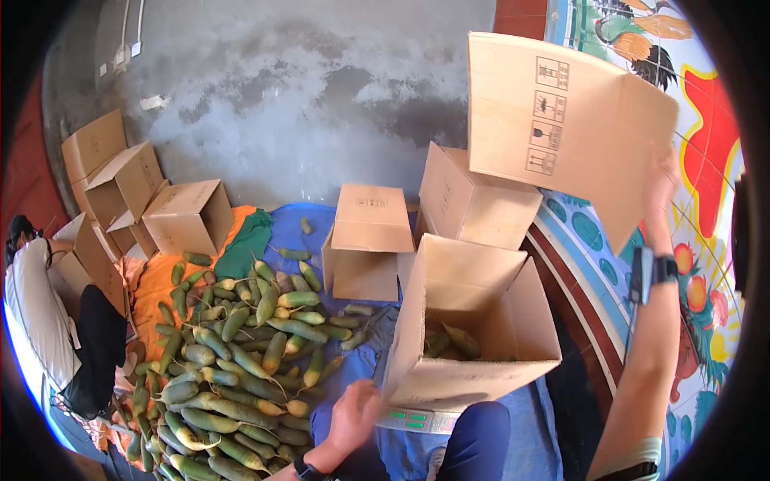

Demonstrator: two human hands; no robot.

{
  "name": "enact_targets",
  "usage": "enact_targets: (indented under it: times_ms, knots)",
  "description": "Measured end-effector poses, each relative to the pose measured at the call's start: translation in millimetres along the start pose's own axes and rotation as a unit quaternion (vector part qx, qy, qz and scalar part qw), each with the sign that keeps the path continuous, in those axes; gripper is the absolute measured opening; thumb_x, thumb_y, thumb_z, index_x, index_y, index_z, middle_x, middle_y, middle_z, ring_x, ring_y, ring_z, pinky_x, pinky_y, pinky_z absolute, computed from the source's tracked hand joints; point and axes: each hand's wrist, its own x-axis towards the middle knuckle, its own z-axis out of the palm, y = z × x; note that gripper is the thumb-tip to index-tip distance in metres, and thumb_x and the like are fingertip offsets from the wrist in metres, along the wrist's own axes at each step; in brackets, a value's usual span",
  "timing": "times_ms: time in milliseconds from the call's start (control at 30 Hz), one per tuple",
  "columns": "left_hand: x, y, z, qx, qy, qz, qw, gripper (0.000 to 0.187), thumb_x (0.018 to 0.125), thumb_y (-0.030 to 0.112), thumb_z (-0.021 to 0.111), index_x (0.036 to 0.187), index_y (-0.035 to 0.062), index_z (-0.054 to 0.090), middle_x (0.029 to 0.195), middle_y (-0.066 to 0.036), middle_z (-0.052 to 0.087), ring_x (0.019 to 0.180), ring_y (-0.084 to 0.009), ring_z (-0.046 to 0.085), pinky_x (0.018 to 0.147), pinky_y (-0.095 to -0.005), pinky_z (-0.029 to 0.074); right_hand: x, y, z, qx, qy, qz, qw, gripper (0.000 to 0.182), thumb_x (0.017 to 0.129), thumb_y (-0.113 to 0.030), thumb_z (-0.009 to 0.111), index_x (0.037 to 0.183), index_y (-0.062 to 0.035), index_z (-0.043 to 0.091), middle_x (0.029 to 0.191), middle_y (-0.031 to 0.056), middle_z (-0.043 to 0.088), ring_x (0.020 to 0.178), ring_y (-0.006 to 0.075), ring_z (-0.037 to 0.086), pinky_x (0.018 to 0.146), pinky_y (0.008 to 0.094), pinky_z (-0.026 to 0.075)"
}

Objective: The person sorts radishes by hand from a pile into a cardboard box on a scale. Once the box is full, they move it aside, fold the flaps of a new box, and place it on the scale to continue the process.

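Note:
At the upper right my right hand (661,180) is closed on the edge of a raised cardboard box (513,108), which is tilted and printed with handling symbols. My left hand (355,415) is low in the middle, beside the near left corner of an open cardboard box (469,381). Its fingers look bent but are smeared, and nothing shows in them. That open box stands on a digital scale (417,418) with green displays and has a few green radishes (461,341) at the bottom. A large pile of green radishes (241,361) lies left of my left hand.
More cardboard boxes stand behind the scale (481,196), by the wall (369,216) and at the back left (188,212). Another person (40,305) sits at the far left beside a box. Blue (293,220) and orange (152,289) sheets cover the floor. A painted tile wall (706,240) borders the right.

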Motion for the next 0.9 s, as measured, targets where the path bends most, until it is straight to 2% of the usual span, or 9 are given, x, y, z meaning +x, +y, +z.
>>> enact_targets:
  times_ms: [67, 133, 167, 200, 300, 400, 567, 733, 900]
  knots:
    - [0.1, 2.5, -3.2, -0.003, 0.007, 0.006, 1.000, 0.023, 0.083, 0.009, 0.056, 0.104, -0.0003, 0.051, 0.085, -0.015, 0.062, 0.076, -0.0303, 0.063, 0.068, -0.0351, 0.049, -8.5, 25.3, 55.9, -0.002, 0.018, 0.021, 1.000, 0.013, 0.085, -0.011, 0.060, 0.091, 0.0005, 0.060, 0.073, 0.0001, 0.057, 0.067, 0.0078, 0.045, 0.061, 0.0248, 0.043]
    - [3.1, -7.5, -3.1, 0.002, 0.030, 0.022, 0.999, 0.022, 0.082, 0.008, 0.056, 0.102, -0.0008, 0.052, 0.084, -0.015, 0.062, 0.073, -0.0264, 0.063, 0.067, -0.0326, 0.049, -37.9, 48.8, 122.2, -0.152, 0.010, -0.006, 0.988, 0.016, 0.083, -0.015, 0.060, 0.091, -0.0015, 0.059, 0.072, 0.0084, 0.060, 0.062, 0.0164, 0.054, 0.061, 0.0303, 0.046]
    - [1.2, 1.2, -7.1, -0.005, 0.012, -0.001, 1.000, 0.029, 0.086, 0.009, 0.052, 0.113, 0.0002, 0.047, 0.093, -0.015, 0.063, 0.078, -0.0268, 0.063, 0.069, -0.0316, 0.050, -54.1, 49.0, 139.7, -0.179, -0.014, -0.014, 0.984, 0.018, 0.083, -0.017, 0.060, 0.094, -0.0027, 0.059, 0.075, 0.0123, 0.061, 0.066, 0.0238, 0.057, 0.062, 0.0339, 0.047]
    - [3.9, 7.1, -9.5, -0.001, 0.012, -0.001, 1.000, 0.029, 0.086, 0.009, 0.052, 0.113, 0.0002, 0.047, 0.093, -0.015, 0.063, 0.078, -0.0268, 0.063, 0.069, -0.0316, 0.050, -71.0, 44.7, 155.9, -0.207, -0.037, -0.023, 0.977, 0.021, 0.082, -0.019, 0.059, 0.096, -0.0039, 0.058, 0.078, 0.0162, 0.062, 0.070, 0.0312, 0.060, 0.064, 0.0375, 0.048]
    - [13.1, 8.9, -7.2, -0.014, -0.006, -0.040, 0.999, 0.024, 0.086, 0.009, 0.053, 0.107, -0.0015, 0.050, 0.088, -0.015, 0.063, 0.076, -0.0247, 0.063, 0.067, -0.0312, 0.049, -128.7, 44.6, 190.0, -0.120, -0.078, -0.003, 0.990, 0.022, 0.082, -0.021, 0.058, 0.098, -0.0054, 0.057, 0.084, 0.0190, 0.062, 0.079, 0.0371, 0.059, 0.067, 0.0428, 0.047]
    - [19.8, 16.2, -6.9, -0.026, -0.027, -0.051, 0.998, 0.023, 0.086, 0.008, 0.053, 0.107, -0.0017, 0.050, 0.088, -0.014, 0.063, 0.075, -0.0242, 0.063, 0.067, -0.0304, 0.049, -135.9, 32.0, 194.2, -0.078, -0.072, 0.098, 0.990, 0.022, 0.083, -0.020, 0.057, 0.098, -0.0048, 0.057, 0.083, 0.0180, 0.063, 0.078, 0.0363, 0.060, 0.067, 0.0417, 0.047]
    - [27.3, 22.9, -4.6, -0.019, -0.046, -0.032, 0.998, 0.017, 0.085, 0.008, 0.054, 0.100, -0.0015, 0.052, 0.080, -0.014, 0.060, 0.069, -0.0259, 0.061, 0.062, -0.0312, 0.047, -142.6, 79.7, 203.3, -0.032, -0.025, 0.135, 0.990, 0.022, 0.083, -0.020, 0.058, 0.098, -0.0046, 0.058, 0.084, 0.0161, 0.065, 0.078, 0.0323, 0.063, 0.069, 0.0380, 0.048]
    - [27.8, 21.6, -2.7, 0.009, -0.048, -0.003, 0.999, 0.016, 0.085, 0.007, 0.055, 0.097, -0.0020, 0.053, 0.078, -0.015, 0.059, 0.066, -0.0268, 0.059, 0.060, -0.0320, 0.047, -132.3, 96.9, 190.4, -0.104, -0.004, 0.214, 0.971, 0.022, 0.081, -0.020, 0.059, 0.096, -0.0043, 0.061, 0.086, 0.0145, 0.066, 0.078, 0.0297, 0.064, 0.069, 0.0369, 0.048]
    - [28.9, 28.4, -2.2, -0.017, -0.046, -0.036, 0.998, 0.016, 0.084, 0.006, 0.055, 0.097, -0.0022, 0.054, 0.079, -0.015, 0.059, 0.066, -0.0278, 0.060, 0.060, -0.0320, 0.047, -109.9, 113.4, 179.3, -0.104, 0.019, 0.252, 0.962, 0.019, 0.081, -0.019, 0.059, 0.094, -0.0049, 0.062, 0.085, 0.0131, 0.066, 0.077, 0.0277, 0.064, 0.068, 0.0373, 0.048]
